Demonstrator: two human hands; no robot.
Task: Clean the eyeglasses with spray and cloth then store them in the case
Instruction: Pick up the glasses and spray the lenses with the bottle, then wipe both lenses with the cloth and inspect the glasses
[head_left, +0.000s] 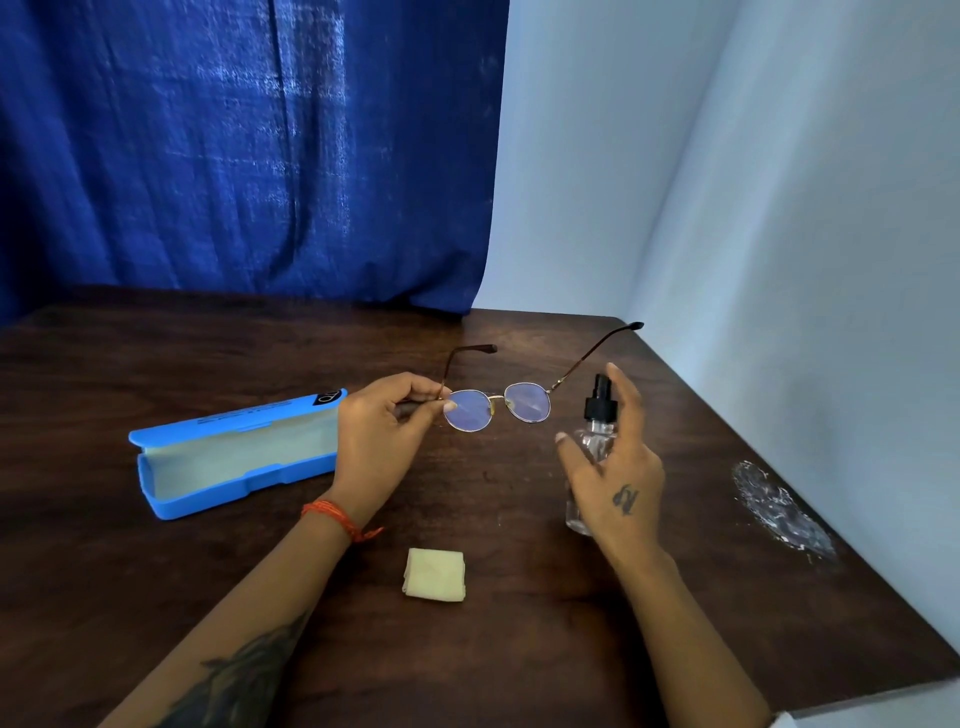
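Folded cloth (434, 576) lies nearest us, on open tabletop (156, 571).
Our left grip (382, 436) pinches the eyeglasses (498, 406); our right grip (613, 467) clasps the spray bottle (597, 431).

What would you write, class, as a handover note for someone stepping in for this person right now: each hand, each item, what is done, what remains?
Left hand: pinching the eyeglasses at one hinge, temples unfolded, held above the wooden table.
Right hand: holding the clear spray bottle, nozzle toward the lenses.
Blue case: open and empty, left of the hands.
Folded cloth: on the table, untouched.
Done: case opened, glasses and spray picked up.
Left: spray, wipe with cloth, fold, store, close.
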